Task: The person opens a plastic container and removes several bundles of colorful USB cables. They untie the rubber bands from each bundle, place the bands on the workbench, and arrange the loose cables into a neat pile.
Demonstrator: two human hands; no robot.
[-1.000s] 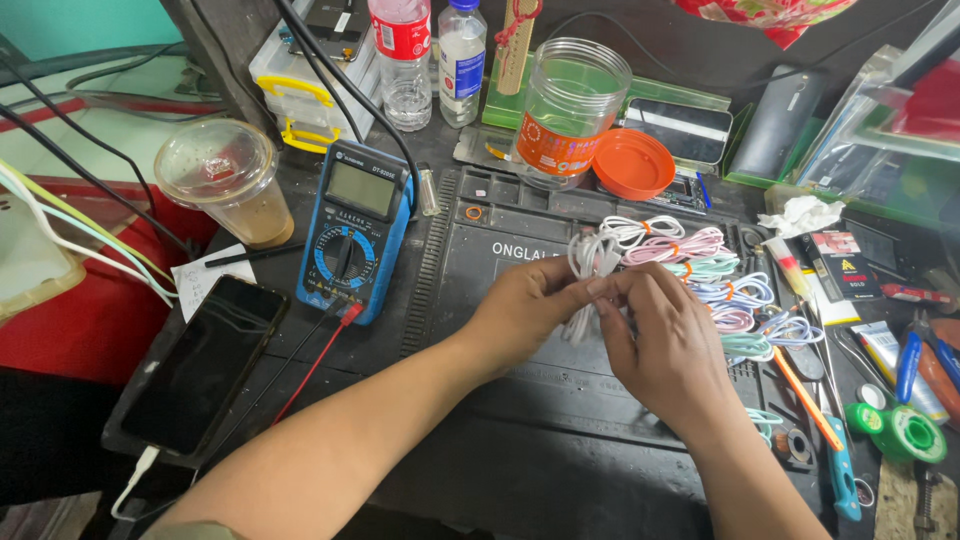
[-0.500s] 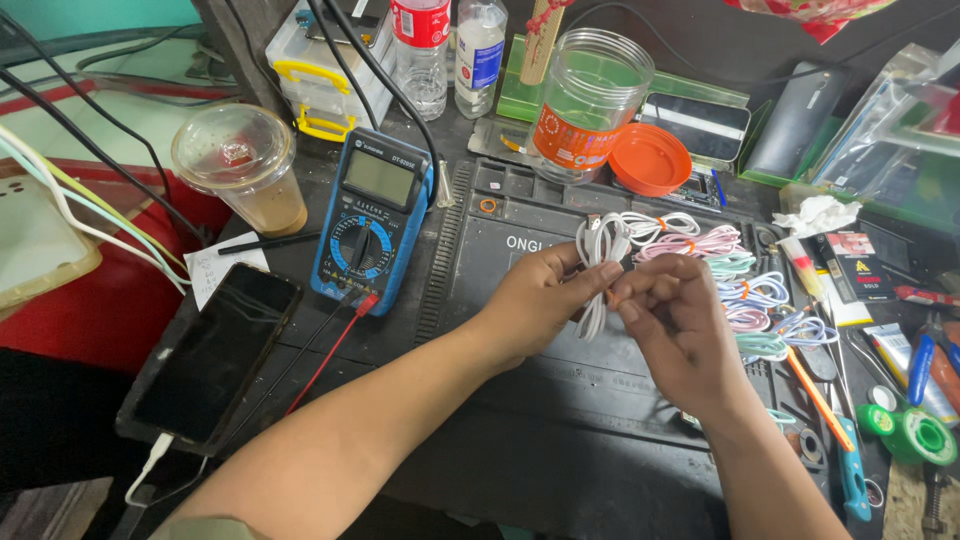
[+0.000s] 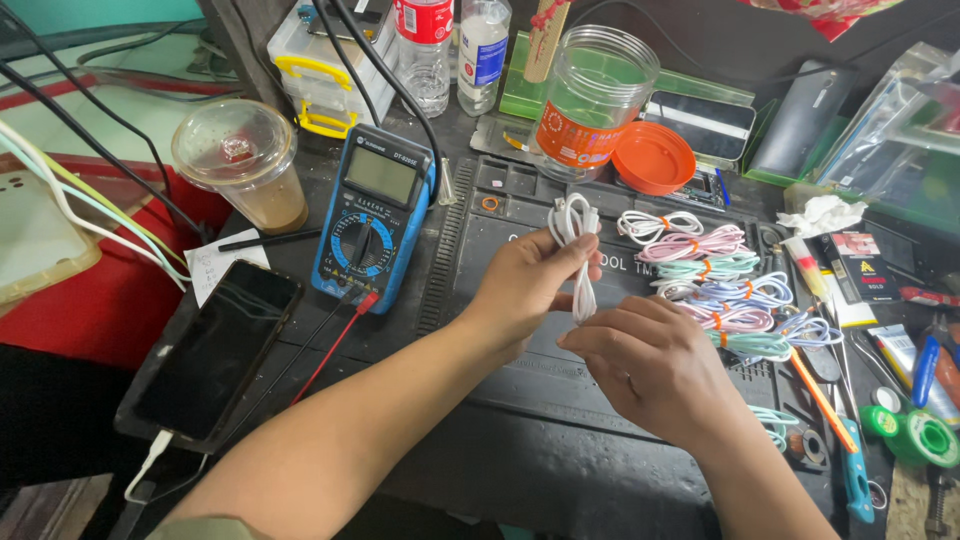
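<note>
A coiled white cable [image 3: 573, 232] is pinched between the fingers of my left hand [image 3: 530, 283], held upright above the black work mat [image 3: 520, 400]. Just below and to the right, my right hand [image 3: 650, 365] grips the cable's lower end. To the right of both hands lies a row of several coiled cables [image 3: 715, 280] in white, pink, green and lilac, each bound with an orange tie.
A blue multimeter [image 3: 372, 215] with red and black leads lies left of the mat. A black phone [image 3: 220, 350] charges at the lower left, beside a plastic cup of brown drink [image 3: 240, 165]. A clear jar [image 3: 590, 100] and its orange lid [image 3: 652, 157] stand behind. Tools crowd the right edge.
The white cable has risen in my left hand and now stands upright. My right hand has dropped lower and to the right. The view has shifted slightly.
</note>
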